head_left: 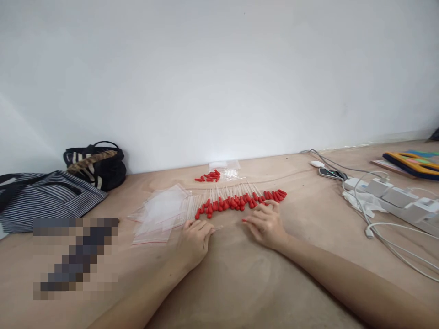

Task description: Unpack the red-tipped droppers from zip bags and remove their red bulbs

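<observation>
red pieces [235, 203] crowded the arched right hand [266, 225] centre-right, grip unclear; lower centre, left hand [196, 237] pinched a clear stick [218, 227]!

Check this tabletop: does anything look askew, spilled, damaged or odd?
Nothing looks spilled or damaged. The red-edged plastic bags lie askew, fanned at mixed angles beside the red-tipped sticks. At right, a white cable connector lies unplugged among loose loops. The pixelated patch at left hides what lies there.

Bare forearms [329, 270], sm. spot [170, 275] on L
</observation>
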Demonstrator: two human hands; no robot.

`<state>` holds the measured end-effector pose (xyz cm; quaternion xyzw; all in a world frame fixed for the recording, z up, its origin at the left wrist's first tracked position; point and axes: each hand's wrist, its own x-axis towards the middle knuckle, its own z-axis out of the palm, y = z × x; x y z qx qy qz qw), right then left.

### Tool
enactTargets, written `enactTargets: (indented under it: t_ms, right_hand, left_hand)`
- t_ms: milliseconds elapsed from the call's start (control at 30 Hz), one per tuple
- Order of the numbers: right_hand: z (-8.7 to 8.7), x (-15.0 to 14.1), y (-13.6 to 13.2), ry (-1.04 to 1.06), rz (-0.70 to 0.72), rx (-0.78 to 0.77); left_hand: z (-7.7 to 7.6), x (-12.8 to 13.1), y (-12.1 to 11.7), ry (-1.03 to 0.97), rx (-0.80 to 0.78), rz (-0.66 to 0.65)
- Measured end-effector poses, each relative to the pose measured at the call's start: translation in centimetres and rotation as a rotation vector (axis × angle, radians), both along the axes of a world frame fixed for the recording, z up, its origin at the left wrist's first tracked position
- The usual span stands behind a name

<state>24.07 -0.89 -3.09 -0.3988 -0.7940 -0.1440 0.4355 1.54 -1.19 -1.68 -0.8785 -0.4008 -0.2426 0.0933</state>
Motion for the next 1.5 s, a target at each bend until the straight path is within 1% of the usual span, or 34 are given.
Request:
enactTargets:
  t_ms: [67, 133, 200, 267, 333, 433, 533, 600, 667, 767, 833, 867, 1067, 1200, 1267, 1333, 1433, 1500]
  right_hand:
    - [0.3, 1.1, 0.7, 0.158, -0.108, -0.105]
    - [0.6, 2.4, 1.6, 0.266, -0.238, -0.192]
    - [0.8, 4.1, 2.7, 0.306, -0.395, -0.262]
    - [0.8, 5.7, 3.8, 0.336, -0.563, -0.323]
    - [0.7, 7.2, 4.7, 0.37, -0.669, -0.377]
    - [0.3, 8.6, 5.6, 0.387, -0.753, -0.461]
    - [-0.1, 9.0, 6.0, 0.332, -0.798, -0.542]
    - [-0.2, 8.9, 6.0, 0.287, -0.81, -0.541]
    - [-0.1, 8.4, 5.9, 0.257, -0.799, -0.487]
    - [-0.1, 7.2, 5.3, 0.182, -0.696, -0.408]
    - [-0.2, 6.3, 4.9, 0.106, -0.62, -0.395]
    - [-0.3, 5.9, 4.7, 0.074, -0.604, -0.395]
    - [-0.5, 4.8, 4.2, -0.021, -0.655, -0.448]
    - [0.0, 4.7, 4.3, -0.036, -0.675, -0.558]
    - [0.3, 4.6, 4.4, -0.028, -0.683, -0.625]
    - [0.5, 4.5, 4.6, -0.01, -0.688, -0.682]
    - [0.7, 4.6, 4.7, 0.023, -0.675, -0.74]
    - [0.7, 4.7, 4.8, 0.046, -0.668, -0.769]
  left_hand:
    - [0.1, -0.5, 0.0, -0.033, -0.017, 0.044]
    - [0.4, -0.8, 0.3, -0.095, -0.038, 0.077]
    - [0.8, -1.3, 0.9, -0.188, -0.052, 0.129]
    - [1.3, -2.0, 1.9, -0.258, -0.062, 0.215]
    - [2.0, -2.9, 3.0, -0.262, -0.076, 0.32]
    - [3.0, -4.2, 4.4, -0.175, -0.135, 0.477]
    - [3.6, -4.9, 5.4, -0.091, -0.251, 0.635]
    - [3.8, -5.0, 5.9, -0.068, -0.311, 0.698]
    - [3.8, -4.9, 6.2, -0.058, -0.335, 0.721]
    - [3.5, -4.8, 6.6, -0.049, -0.351, 0.731]
    - [3.2, -4.7, 6.8, -0.043, -0.358, 0.732]
    - [3.1, -4.7, 6.9, -0.041, -0.359, 0.732]
    - [2.6, -4.8, 7.0, -0.048, -0.347, 0.719]
    - [2.6, -5.1, 6.8, -0.078, -0.321, 0.712]
    - [2.3, -5.1, 6.3, -0.103, -0.277, 0.69]
    - [1.8, -5.0, 5.5, -0.158, -0.167, 0.606]
    - [0.5, -4.3, 3.9, -0.234, 0.018, 0.373]
    - [-0.1, -3.7, 2.8, -0.234, 0.068, 0.24]
